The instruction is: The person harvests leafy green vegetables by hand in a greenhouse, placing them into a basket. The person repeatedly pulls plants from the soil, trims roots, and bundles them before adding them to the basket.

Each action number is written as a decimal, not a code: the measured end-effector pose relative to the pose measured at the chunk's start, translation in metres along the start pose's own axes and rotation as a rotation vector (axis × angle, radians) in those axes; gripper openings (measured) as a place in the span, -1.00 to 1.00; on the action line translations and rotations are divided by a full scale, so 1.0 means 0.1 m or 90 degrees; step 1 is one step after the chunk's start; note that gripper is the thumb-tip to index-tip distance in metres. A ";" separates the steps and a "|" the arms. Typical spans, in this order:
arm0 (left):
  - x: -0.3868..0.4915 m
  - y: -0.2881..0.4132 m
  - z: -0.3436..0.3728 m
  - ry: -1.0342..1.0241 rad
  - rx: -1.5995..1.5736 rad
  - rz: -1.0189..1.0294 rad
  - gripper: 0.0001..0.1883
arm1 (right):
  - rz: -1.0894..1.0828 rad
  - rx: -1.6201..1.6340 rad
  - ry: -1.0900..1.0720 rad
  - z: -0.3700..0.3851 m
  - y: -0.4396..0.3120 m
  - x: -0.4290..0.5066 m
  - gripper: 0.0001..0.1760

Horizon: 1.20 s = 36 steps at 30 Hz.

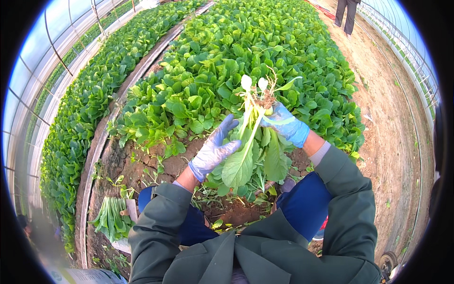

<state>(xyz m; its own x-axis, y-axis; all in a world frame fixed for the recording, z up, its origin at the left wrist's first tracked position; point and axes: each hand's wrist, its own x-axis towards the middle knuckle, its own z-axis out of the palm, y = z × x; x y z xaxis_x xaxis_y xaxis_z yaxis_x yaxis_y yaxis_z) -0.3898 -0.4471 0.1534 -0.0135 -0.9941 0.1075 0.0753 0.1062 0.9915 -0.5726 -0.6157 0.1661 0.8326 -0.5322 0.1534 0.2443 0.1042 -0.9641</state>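
My right hand [288,125], in a thin blue glove, grips a bunch of leafy greens [238,169] near its root end. The bunch hangs upside down, with pale stems and soil-clogged roots [265,100] on top and broad leaves spreading below. To the left of the stems is my left hand [217,149], also gloved, its thumb and fingers apart and nothing seen in its grasp. Its fingertips come close to the leaves; whether they touch is unclear. Bare soil [244,212] with scattered leaves lies between my knees, under the bunch.
A dense bed of leafy greens [227,71] grows ahead, bordered on the left by a long narrow strip [103,142]. At lower left lies a bundle of cut greens [112,219] beside a short brown handle [124,212]. A person [345,16] stands on the dirt path [390,117].
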 end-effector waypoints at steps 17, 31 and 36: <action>-0.17 -0.28 0.06 0.037 -0.076 -0.053 -0.20 | -0.037 -0.261 -0.119 0.11 0.74 -0.06 -0.53; 0.03 -0.27 -0.15 -0.044 0.620 0.099 -0.31 | 0.115 0.031 0.072 0.28 0.12 -0.05 -0.52; 0.07 -0.32 -0.15 -0.037 0.659 0.112 -0.28 | 0.122 0.186 0.313 0.20 0.37 -0.03 -0.83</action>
<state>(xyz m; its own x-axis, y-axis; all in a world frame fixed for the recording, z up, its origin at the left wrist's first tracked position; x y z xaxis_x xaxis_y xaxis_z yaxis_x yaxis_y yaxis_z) -0.3774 -0.4577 0.1210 -0.1347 -0.9631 0.2329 -0.8081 0.2428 0.5367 -0.5561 -0.5940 0.1343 0.5652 -0.7997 -0.2025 0.2975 0.4265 -0.8541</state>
